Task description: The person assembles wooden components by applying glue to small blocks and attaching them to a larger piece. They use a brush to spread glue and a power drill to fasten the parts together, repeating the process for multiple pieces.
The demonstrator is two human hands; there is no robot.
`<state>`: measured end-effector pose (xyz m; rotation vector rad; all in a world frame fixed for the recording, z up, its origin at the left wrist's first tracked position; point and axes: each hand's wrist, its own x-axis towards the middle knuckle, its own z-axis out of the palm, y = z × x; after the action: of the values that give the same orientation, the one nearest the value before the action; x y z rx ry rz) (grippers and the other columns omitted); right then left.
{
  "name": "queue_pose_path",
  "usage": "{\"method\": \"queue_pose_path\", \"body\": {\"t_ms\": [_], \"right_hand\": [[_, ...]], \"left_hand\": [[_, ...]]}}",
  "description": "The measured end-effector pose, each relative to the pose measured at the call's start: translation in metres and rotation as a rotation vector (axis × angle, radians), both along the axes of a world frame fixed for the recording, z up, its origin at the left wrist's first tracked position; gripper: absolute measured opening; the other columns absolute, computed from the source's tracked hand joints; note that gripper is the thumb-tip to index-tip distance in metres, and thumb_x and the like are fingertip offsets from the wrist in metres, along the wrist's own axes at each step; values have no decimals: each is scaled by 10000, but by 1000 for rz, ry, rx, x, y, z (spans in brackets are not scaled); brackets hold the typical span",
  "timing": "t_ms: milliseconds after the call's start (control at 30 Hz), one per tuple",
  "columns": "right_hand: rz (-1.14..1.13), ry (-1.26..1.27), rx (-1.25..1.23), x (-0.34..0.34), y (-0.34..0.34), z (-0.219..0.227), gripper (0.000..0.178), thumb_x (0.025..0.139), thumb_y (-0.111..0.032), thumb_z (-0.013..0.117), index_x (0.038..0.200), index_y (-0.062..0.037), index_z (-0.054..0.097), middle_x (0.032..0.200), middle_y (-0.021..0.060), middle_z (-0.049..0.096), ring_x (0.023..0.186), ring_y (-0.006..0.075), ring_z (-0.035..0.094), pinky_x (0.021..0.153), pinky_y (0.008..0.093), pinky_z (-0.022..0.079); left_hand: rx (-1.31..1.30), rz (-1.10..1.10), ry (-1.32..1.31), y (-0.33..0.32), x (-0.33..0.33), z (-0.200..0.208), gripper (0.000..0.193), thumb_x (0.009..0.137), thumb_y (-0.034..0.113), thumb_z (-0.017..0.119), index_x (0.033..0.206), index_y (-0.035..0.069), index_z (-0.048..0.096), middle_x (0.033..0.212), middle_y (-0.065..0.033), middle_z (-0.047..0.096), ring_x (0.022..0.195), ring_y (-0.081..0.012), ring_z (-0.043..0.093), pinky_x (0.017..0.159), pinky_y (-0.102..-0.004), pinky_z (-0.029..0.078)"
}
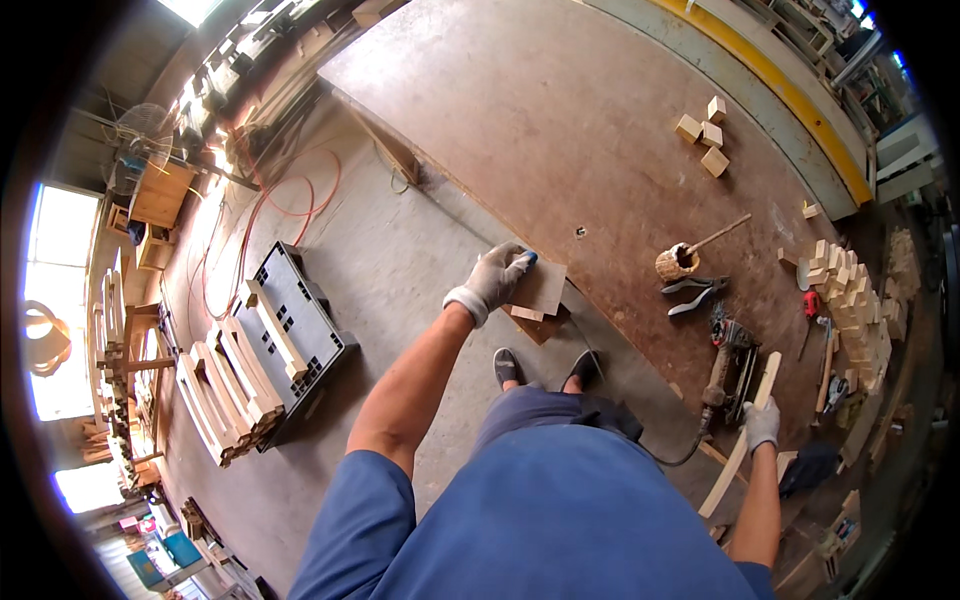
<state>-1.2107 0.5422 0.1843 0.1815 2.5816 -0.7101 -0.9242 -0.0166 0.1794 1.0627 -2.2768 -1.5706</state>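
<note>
My left hand (494, 278), in a pale glove with blue at one fingertip, is at the left corner of a flat square wooden board (541, 288) by the bench's near edge. Its fingers are drawn together, and what they grip is hidden. A small light wooden piece (527, 313) shows under the board's lower edge. My gloved right hand (762, 424) is closed round a long, slim wooden strip (741, 452), slanting across the bench's right end. Just left of that strip lies a nail gun (722, 375) with a hose attached.
On the brown bench (520, 130) are several wooden blocks (714, 150), a pot with a stick (678, 262), pliers (694, 294), a red-handled screwdriver (809, 304) and stacked wooden pieces (850, 310). Wooden parts (228, 390) lie on a dark plastic pallet (290, 290); a red hose (255, 215) crosses the floor.
</note>
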Motion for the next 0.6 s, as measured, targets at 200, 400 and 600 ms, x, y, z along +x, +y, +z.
{"method": "queue_pose_path", "body": {"t_ms": [200,400,600], "right_hand": [[238,180,387,-58,71,-44,329,812,-34,727,1129,-47,638,1009,214,725,949,393,715,842,477,563],[413,215,506,-94,45,-53,415,835,-34,644,1249,-48,631,1126,254,708,1083,451,675,954,508,539],[430,392,629,-115,50,-78,513,934,-97,643,1438,-53,553,1299,255,637,1182,436,628,1022,502,510]], "left_hand": [[103,-138,-142,-18,-26,7,451,912,386,797,1196,40,751,1041,-115,780,972,-194,718,883,-357,574],[-124,-157,-183,-23,-34,18,535,819,361,878,1258,79,757,1098,-123,772,1003,-194,722,916,-338,583],[-15,-27,-216,-21,-25,20,580,846,347,873,1293,12,716,1137,-124,765,1010,-182,712,918,-348,584]]}}
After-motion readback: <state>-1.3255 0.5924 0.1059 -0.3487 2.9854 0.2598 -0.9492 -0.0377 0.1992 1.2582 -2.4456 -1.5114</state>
